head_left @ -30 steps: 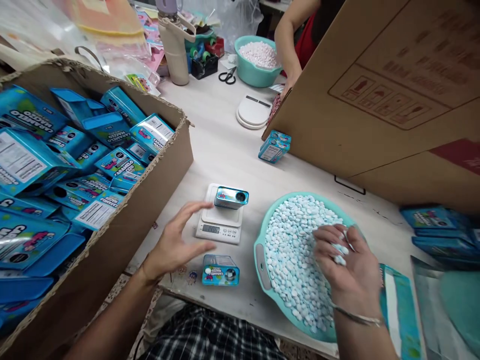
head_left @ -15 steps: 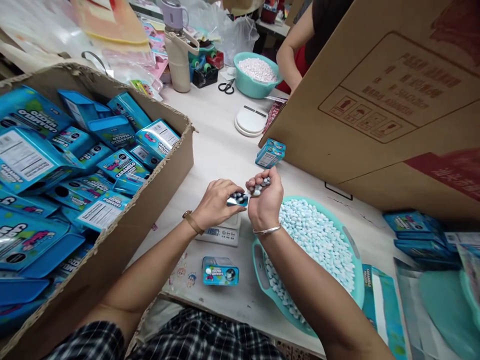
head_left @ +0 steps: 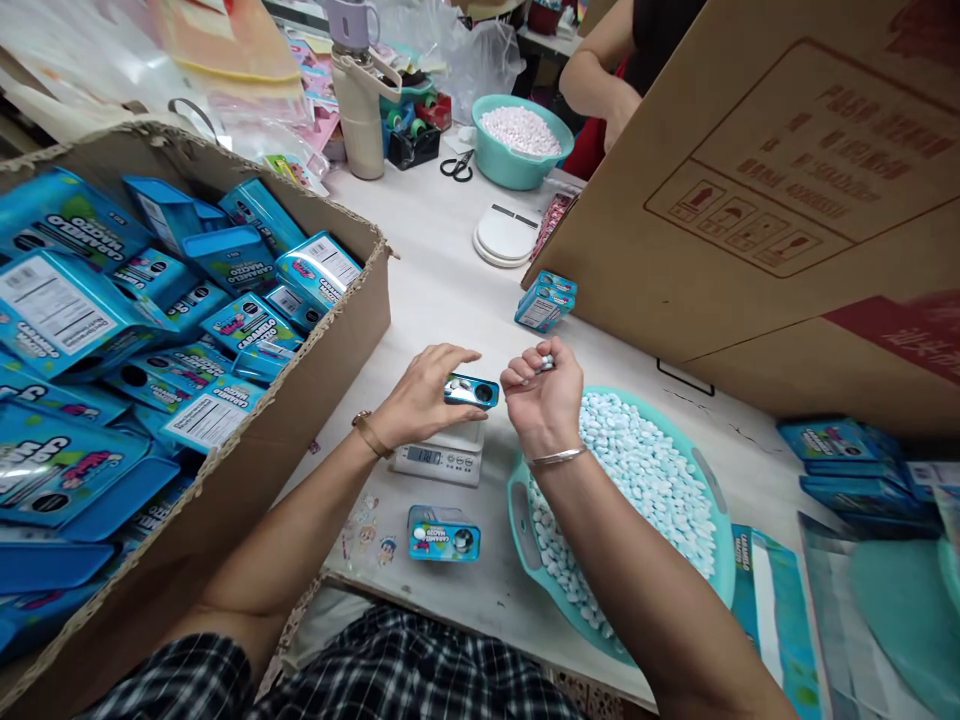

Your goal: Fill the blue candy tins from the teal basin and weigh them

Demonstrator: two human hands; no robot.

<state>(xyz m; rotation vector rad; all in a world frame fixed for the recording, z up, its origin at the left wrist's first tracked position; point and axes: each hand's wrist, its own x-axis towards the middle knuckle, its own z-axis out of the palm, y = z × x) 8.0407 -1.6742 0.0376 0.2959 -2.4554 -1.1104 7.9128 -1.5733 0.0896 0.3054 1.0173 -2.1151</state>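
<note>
My left hand (head_left: 424, 395) grips a small blue tin (head_left: 471, 390) that rests on a white digital scale (head_left: 442, 455). Right beside the tin's open end, my right hand (head_left: 541, 400) is closed in a fist on a few pale blue candies. A teal basin (head_left: 525, 520) full of the same pale candies sits just right of the scale, under my right forearm. A second small blue tin (head_left: 443, 533) lies on the table in front of the scale.
A large cardboard box (head_left: 330, 350) full of blue tins fills the left. A tall cardboard flap (head_left: 750, 200) stands on the right, with two stacked tins (head_left: 546, 298) at its foot. Farther back are a round white scale (head_left: 506, 232), scissors (head_left: 456, 165), a basin of pink candies (head_left: 521, 140) and another person's arm (head_left: 600, 85).
My right hand left the candy basin with a handful and came up beside the tin. My left hand moved onto the tin on the scale. The scale's reading changed.
</note>
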